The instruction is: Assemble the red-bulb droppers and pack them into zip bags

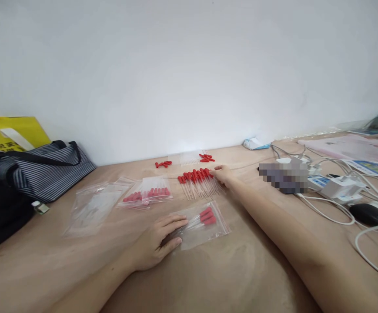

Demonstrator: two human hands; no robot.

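Observation:
My left hand (158, 243) lies at the open end of a clear zip bag (197, 241), fingers stretched onto the plastic and thumb apart from them. Inside that bag are several droppers (209, 216) with red rubber bulbs and clear stems. Farther out, my right hand (223, 174) has its fingertips closed at the right end of a row of red-bulbed droppers (195, 178). They appear to pinch the bulb of the outermost one, partly hidden by the fingers. The row's stems point toward me.
Left of the row lie filled bags (156, 193) and flat clear bags (92, 208). Loose red bulbs (163, 164) and more droppers (206, 158) are near the wall. A striped bag (45, 169) and small bottle (40, 207) stand left; chargers (342, 187), cables and a black mouse (369, 214) lie right.

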